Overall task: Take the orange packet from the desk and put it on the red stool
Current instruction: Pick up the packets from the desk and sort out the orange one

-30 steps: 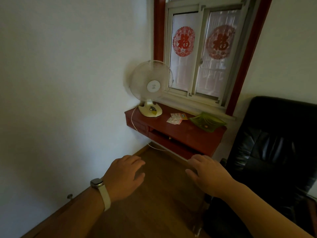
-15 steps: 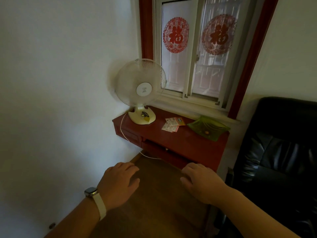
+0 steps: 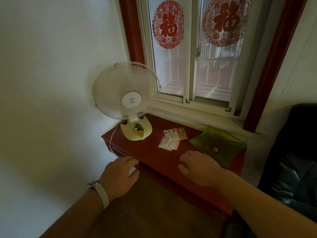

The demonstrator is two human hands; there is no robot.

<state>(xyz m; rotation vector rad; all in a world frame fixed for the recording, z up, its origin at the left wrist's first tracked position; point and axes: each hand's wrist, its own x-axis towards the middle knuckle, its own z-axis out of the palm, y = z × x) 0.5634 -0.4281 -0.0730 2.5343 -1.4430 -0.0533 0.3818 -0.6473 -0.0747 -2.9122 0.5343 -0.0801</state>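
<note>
Grip: both hands empty, fingers loosely spread, palms down.
Left hand [image 3: 120,176]: over the desk's front-left corner; pale watch [image 3: 99,190] on the wrist.
Right hand [image 3: 199,166]: above the front part of the desk [image 3: 147,152], near the packets but apart from them.
Orange packet [image 3: 182,133]: flat on the desk, at the right of 3 or so small overlapping packets.
Green dish [image 3: 217,145]: just right of the packets.
Fan [image 3: 127,93]: at the desk's left end.
Black chair [image 3: 295,152]: right of the desk.
</note>
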